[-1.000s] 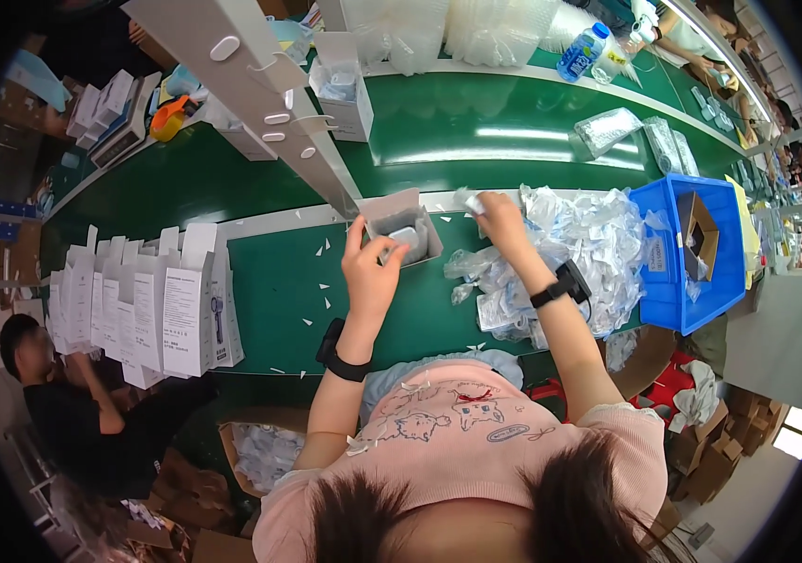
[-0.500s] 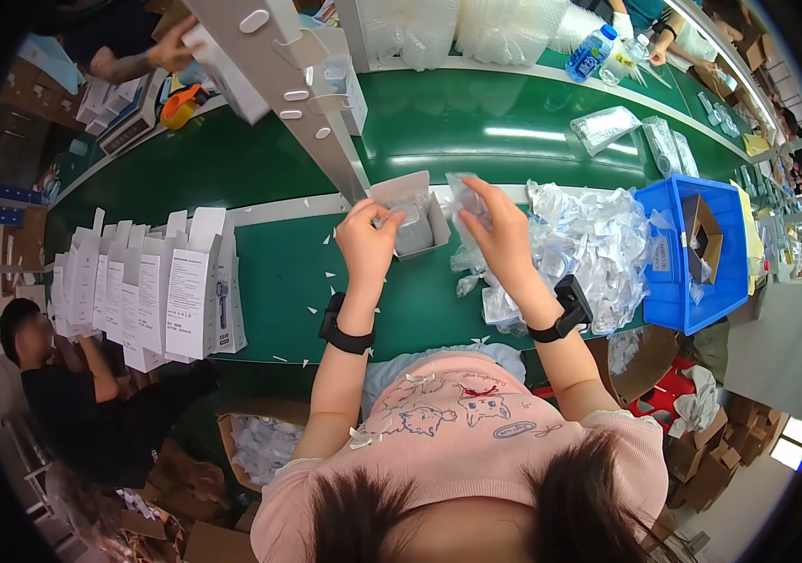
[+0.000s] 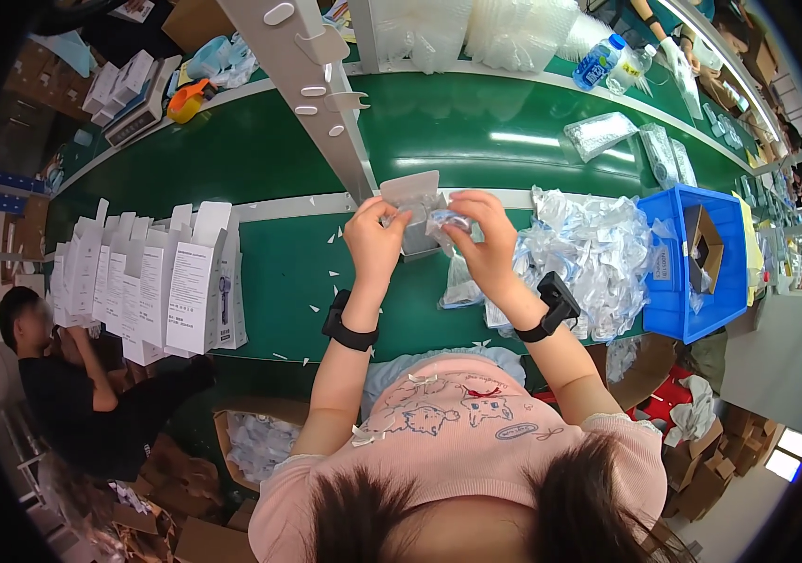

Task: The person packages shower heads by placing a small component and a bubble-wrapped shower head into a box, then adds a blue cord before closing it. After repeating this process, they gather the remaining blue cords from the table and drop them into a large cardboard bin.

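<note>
1. We had the key relation in the small gap between the two hands: an open box [image 3: 409,187] stood there, mouth upward, its raised flap on the side away from us.
2. We saw a small clear-wrapped packet [image 3: 448,220] at the right part of that mouth. It overlapped the rim in our view; whether it touched the cardboard, we could not tell.
3. The packet's longer direction seemed to run left to right, across the opening, though fingers and shiny film hid its ends.
4. Our right hand [image 3: 491,248] was the nearer one, grasping the packet between thumb and fingers. It reached in from the right, knuckles up and fingertips turned left, toward the box.
5. Our left hand [image 3: 375,242] was at the box's left side, fingers curled and thumb pointing right over the near-left rim. We could not tell whether it pinched the cardboard or only rested there.
6. Both forearms came up from the lower edge and converged on the box, elbows bent, a black strap on each wrist.
7. To the right of our right hand lay a heap of bagged pieces [image 3: 584,267], and beyond it a blue bin [image 3: 692,321]. Well to the left stood a row of white cartons [image 3: 190,291].
</note>
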Demonstrator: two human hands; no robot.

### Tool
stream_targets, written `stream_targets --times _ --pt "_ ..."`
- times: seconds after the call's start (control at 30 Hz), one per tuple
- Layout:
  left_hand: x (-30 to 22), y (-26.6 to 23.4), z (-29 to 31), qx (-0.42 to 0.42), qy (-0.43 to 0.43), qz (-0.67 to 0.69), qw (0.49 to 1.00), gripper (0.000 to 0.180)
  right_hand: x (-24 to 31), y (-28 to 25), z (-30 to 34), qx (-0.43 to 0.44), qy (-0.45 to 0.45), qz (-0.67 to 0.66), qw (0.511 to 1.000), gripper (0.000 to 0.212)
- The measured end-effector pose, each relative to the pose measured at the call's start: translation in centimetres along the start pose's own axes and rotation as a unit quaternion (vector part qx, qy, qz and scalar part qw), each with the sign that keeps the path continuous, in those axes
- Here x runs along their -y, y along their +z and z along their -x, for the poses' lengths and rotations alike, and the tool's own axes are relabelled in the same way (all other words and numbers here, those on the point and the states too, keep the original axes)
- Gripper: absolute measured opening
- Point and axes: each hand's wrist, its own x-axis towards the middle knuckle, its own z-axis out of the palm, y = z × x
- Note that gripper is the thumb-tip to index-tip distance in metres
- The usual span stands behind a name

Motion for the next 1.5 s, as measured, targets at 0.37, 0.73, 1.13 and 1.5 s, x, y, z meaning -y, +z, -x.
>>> stream_targets --times 0.37,0.73,1.13,1.5 --pt "-0.8 -3.8 0.1 -0.009 0.061 0.091 0.994 0.029 -1.3 0.3 2.4 0.219 -0.080 0.101 0.967 0.052" --pt "5.4 -21.0 1.8 0.018 -0.073 -0.623 0.778 0.078 -5.7 2.6 3.1 0.223 0.187 -0.160 0.943 0.091" --pt "0.0 -3.3 10.4 0.392 -0.061 -0.410 0.821 0.101 -19.4 -0.1 -7.3 -0.014 0.218 -0.052 0.974 0.087" --pt "7.7 -0.4 7.9 0.503 -0.065 -0.109 0.855 0.103 -32.2 -11.2 -7.7 0.353 0.133 0.507 0.775 0.067"
